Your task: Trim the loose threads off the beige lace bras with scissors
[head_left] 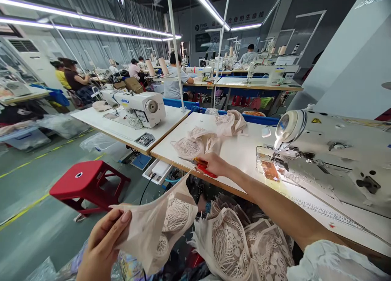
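Observation:
My left hand (102, 238) pinches the edge of a beige lace bra piece (145, 228) between thumb and fingers. The piece hangs in front of the table edge, its lace cups facing to the right and one corner stretching up toward the scissors. Red-handled scissors (207, 172) are gripped in my right hand (217, 165), above the table's front edge, blades pointing left. Whether the blades touch the cloth I cannot tell. Just beyond the blades lies another lace bra piece (191, 146) on the white table (235, 150), with a further bra piece (230, 122) behind it.
A sewing machine (336, 150) with a lit needle area stands on the right. Several lace pieces (229, 244) are heaped below the table edge. To the left are a second sewing machine (134, 106) and a red stool (81, 181). People work at tables farther back.

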A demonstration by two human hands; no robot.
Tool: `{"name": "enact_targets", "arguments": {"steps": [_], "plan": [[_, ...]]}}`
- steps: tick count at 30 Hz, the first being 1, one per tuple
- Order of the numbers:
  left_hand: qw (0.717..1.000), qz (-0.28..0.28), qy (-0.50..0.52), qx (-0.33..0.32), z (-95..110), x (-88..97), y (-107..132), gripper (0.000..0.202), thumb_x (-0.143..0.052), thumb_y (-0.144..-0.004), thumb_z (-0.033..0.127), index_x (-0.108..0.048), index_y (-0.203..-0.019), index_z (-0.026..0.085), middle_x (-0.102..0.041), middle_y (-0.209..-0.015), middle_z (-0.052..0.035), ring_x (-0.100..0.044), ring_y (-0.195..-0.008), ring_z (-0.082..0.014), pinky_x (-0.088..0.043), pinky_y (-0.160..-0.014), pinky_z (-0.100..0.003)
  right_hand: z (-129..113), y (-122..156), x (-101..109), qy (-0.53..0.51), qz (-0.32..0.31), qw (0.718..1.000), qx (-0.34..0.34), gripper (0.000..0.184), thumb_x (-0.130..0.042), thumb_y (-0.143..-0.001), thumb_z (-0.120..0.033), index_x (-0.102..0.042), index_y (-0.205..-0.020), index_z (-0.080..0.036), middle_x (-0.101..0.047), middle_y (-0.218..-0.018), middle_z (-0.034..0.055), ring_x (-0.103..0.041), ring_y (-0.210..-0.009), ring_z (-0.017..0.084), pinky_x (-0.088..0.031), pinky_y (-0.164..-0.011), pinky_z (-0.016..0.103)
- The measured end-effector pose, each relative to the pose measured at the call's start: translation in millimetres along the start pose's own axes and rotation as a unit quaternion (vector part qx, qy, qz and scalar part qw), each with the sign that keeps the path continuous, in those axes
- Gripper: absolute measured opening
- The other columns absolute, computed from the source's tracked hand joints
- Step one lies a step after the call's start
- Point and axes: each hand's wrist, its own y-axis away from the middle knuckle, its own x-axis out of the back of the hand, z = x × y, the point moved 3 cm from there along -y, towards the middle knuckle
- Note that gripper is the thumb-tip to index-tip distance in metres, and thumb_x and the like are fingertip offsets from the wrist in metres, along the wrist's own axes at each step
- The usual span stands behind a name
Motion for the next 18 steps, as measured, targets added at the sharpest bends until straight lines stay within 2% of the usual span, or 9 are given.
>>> {"name": "enact_targets", "arguments": {"steps": [3,6,7,9,11,13,15,18], "plan": [[0.996,-0.065,0.000,0.060,-3,-2.9,1,0.042,-0.083,-0.061,0.056,-0.062,-0.066,0.019,-0.053,-0.053,-0.0008,-0.047,-0.044,-0.0111,-0.034,-0.039,-0.019,-25,14,-11,-0.071,0.019,0.997,0.005,0.019,-0.053,-0.086,-0.028,-0.050,-0.069,-0.019,-0.058,-0.065,-0.0012,-0.050,-0.056,0.012,-0.037,-0.052,0.022],[0.979,-0.189,-0.044,0.064,-19,-25.3,-11,0.043,-0.077,-0.068,0.060,-0.067,-0.073,0.018,-0.059,-0.061,-0.0044,-0.048,-0.050,-0.0133,-0.034,-0.043,-0.021,-31,17,-22,-0.118,0.038,0.992,0.001,0.018,-0.056,-0.081,-0.029,-0.051,-0.067,-0.019,-0.056,-0.064,-0.0020,-0.050,-0.057,0.011,-0.038,-0.053,0.022],[0.969,-0.232,-0.063,0.052,-26,-35.7,-17,0.044,-0.075,-0.070,0.060,-0.066,-0.072,0.018,-0.059,-0.062,-0.0050,-0.050,-0.053,-0.0147,-0.036,-0.045,-0.022,-27,16,-24,-0.128,0.046,0.991,-0.006,0.015,-0.056,-0.079,-0.027,-0.051,-0.068,-0.019,-0.056,-0.064,-0.0020,-0.050,-0.058,0.011,-0.038,-0.053,0.022],[0.958,-0.272,-0.091,-0.003,-40,-55.9,-29,0.043,-0.067,-0.079,0.060,-0.066,-0.074,0.017,-0.063,-0.078,-0.0081,-0.053,-0.065,-0.0170,-0.041,-0.054,-0.024,-17,16,-27,-0.144,0.056,0.988,-0.020,0.011,-0.055,-0.078,-0.025,-0.052,-0.070,-0.018,-0.055,-0.064,-0.0023,-0.049,-0.058,0.011,-0.037,-0.053,0.023],[0.949,-0.291,-0.108,-0.048,-51,-76.1,-39,0.043,-0.059,-0.086,0.058,-0.065,-0.077,0.017,-0.064,-0.102,-0.0115,-0.055,-0.077,-0.0190,-0.044,-0.063,-0.025,-7,16,-29,-0.149,0.064,0.986,-0.032,0.014,-0.054,-0.078,-0.026,-0.051,-0.067,-0.018,-0.051,-0.062,-0.0036,-0.046,-0.056,0.011,-0.034,-0.052,0.022],[0.941,-0.306,-0.119,-0.082,-60,-95.8,-46,0.042,-0.055,-0.090,0.056,-0.062,-0.078,0.017,-0.059,-0.120,-0.0134,-0.056,-0.090,-0.0215,-0.045,-0.072,-0.027,0,18,-28,-0.145,0.075,0.986,-0.041,0.017,-0.053,-0.079,-0.028,-0.048,-0.065,-0.019,-0.045,-0.061,-0.0050,-0.042,-0.055,0.010,-0.031,-0.051,0.022],[0.931,-0.325,-0.126,-0.109,-66,-114.4,-52,0.040,-0.051,-0.092,0.054,-0.061,-0.080,0.017,-0.055,-0.127,-0.0141,-0.056,-0.098,-0.0229,-0.045,-0.078,-0.028,4,20,-24,-0.134,0.081,0.987,-0.045,0.018,-0.053,-0.080,-0.029,-0.047,-0.065,-0.019,-0.043,-0.061,-0.0055,-0.041,-0.055,0.009,-0.030,-0.052,0.022],[0.913,-0.353,-0.141,-0.148,-68,-136.6,-57,0.039,-0.047,-0.095,0.052,-0.061,-0.086,0.017,-0.056,-0.122,-0.0136,-0.056,-0.098,-0.0223,-0.045,-0.080,-0.029,7,22,-17,-0.106,0.084,0.990,-0.042,0.018,-0.056,-0.078,-0.029,-0.048,-0.065,-0.019,-0.044,-0.061,-0.0055,-0.040,-0.058,0.010,-0.029,-0.053,0.022]]}}
